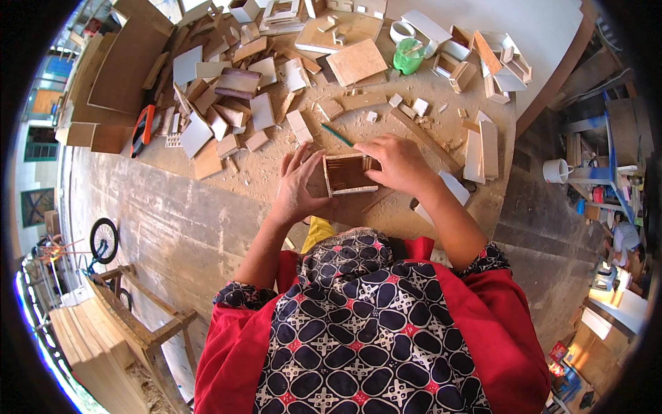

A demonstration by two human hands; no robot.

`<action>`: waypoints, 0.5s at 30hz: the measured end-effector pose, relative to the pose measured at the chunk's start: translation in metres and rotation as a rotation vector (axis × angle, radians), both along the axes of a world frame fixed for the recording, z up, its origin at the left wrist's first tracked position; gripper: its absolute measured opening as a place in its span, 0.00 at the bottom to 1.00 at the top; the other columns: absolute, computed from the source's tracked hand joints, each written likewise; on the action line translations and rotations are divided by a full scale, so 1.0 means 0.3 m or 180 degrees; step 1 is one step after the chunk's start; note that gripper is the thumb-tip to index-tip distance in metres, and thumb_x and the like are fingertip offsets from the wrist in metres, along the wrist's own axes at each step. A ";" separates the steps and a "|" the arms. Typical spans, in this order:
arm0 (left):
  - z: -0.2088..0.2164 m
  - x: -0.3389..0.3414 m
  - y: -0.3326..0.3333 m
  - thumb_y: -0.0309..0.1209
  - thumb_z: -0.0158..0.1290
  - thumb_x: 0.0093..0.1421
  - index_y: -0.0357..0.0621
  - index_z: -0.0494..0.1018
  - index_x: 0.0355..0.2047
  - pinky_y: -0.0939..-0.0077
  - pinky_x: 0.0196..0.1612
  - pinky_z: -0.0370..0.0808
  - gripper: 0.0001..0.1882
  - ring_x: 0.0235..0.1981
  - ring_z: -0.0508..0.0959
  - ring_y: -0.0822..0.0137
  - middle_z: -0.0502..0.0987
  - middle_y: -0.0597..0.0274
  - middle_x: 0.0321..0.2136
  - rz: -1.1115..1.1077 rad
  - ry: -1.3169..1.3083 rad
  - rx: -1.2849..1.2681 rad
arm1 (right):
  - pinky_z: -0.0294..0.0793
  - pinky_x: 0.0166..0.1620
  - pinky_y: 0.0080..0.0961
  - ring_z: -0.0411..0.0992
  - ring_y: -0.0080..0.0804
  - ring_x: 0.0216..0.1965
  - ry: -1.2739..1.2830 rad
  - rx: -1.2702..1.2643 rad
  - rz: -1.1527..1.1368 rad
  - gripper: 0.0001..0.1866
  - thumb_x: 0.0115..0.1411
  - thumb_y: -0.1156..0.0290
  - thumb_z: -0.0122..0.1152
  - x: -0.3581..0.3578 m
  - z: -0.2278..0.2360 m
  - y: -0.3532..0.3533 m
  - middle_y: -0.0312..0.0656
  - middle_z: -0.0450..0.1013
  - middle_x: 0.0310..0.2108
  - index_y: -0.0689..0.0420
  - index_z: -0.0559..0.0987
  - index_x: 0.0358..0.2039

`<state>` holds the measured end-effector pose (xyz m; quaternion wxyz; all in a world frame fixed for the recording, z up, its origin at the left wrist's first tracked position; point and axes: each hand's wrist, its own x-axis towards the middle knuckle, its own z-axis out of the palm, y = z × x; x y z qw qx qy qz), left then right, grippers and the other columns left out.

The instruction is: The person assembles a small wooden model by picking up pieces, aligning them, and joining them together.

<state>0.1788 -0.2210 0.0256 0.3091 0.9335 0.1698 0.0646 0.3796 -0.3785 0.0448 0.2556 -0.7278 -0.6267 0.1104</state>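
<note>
A small open wooden box (350, 187) with a dark brown inside sits between my hands near the front edge of the workbench. My left hand (298, 190) grips its left end, the thumb at the lower corner and the index finger at the upper one, with the other fingers spread. On the right, my right hand (394, 162) is closed over the box's right end, its thumb at the opening; part of that end is hidden beneath it. A green pencil-like stick (336, 134) lies just beyond the box, close to my right fingertips.
Wood offcuts (238, 83) are heaped at the left of the sawdust-covered workbench (269, 165). An orange-and-black tool (143, 131) lies at its left edge. Farther back are a green plastic container (409, 56), a white ring (402, 31) and small wooden frames (455, 69). A long strip (426, 141) lies beyond my right hand.
</note>
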 end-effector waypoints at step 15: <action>0.011 -0.043 0.026 0.57 0.66 0.39 0.38 0.54 0.64 0.54 0.66 0.50 0.58 0.67 0.52 0.47 0.65 0.50 0.59 0.0114 -0.0755 -0.0683 | 0.75 0.39 0.28 0.77 0.34 0.33 0.1408 -0.0227 -0.0545 0.26 0.46 0.68 0.69 0.109 0.018 -0.049 0.49 0.77 0.40 0.63 0.76 0.47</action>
